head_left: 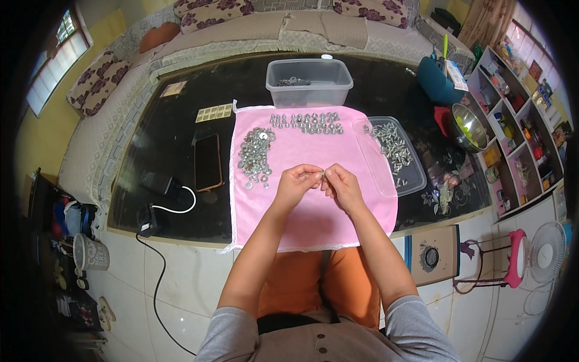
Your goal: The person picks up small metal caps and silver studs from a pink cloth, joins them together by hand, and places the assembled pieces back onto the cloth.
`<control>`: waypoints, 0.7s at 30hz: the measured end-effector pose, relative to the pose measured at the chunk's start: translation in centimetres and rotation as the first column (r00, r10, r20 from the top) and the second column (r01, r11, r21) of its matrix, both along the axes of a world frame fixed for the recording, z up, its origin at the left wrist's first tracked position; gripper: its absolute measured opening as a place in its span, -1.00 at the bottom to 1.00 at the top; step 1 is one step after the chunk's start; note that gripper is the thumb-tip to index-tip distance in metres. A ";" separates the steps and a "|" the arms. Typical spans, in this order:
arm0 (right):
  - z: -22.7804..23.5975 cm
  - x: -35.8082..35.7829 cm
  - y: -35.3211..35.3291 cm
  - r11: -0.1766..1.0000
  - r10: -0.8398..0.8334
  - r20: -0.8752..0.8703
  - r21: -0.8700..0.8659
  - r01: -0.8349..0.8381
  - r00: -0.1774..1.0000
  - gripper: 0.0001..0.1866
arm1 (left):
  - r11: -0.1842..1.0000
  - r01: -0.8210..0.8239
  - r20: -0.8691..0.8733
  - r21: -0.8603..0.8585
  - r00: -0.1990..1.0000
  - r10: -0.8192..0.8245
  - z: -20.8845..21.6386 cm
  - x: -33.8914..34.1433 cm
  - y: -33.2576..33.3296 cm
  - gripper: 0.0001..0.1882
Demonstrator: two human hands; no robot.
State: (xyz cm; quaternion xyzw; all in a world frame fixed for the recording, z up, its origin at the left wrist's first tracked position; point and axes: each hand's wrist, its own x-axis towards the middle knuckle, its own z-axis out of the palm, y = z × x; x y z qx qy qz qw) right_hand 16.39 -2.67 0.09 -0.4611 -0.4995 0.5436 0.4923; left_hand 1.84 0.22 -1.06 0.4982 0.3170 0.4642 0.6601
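Note:
Above the pink cloth (313, 220), my left hand (301, 181) and my right hand (340, 184) meet fingertip to fingertip. Both are closed in a pinch on a tiny metallic piece (323, 174), mostly hidden by the fingers, so its kind cannot be made out. Left of my hands lies a loose pile of round silver washer-like discs (254, 154). Beyond them, small silver pieces with wide bases (306, 120) stand upright in rows. To the right, a shallow see-through tray (416, 172) holds many small silver screw-like parts (393, 148); its see-through lid (377, 166) rests on the cloth.
A see-through plastic tub (309, 95) with some dark metal bits stands at the cloth's far edge. On the dark table (175, 130) lie a phone (208, 163) and a charger with a white cable (192, 202). A metal bowl (469, 128) and a shelf unit (512, 139) are at right.

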 end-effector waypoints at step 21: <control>0.4 -0.2 -0.2 0.998 -0.039 0.019 0.059 0.038 0.999 -0.86 | 1.000 0.013 0.048 -0.018 0.999 -0.012 -0.1 -0.1 0.2 -0.84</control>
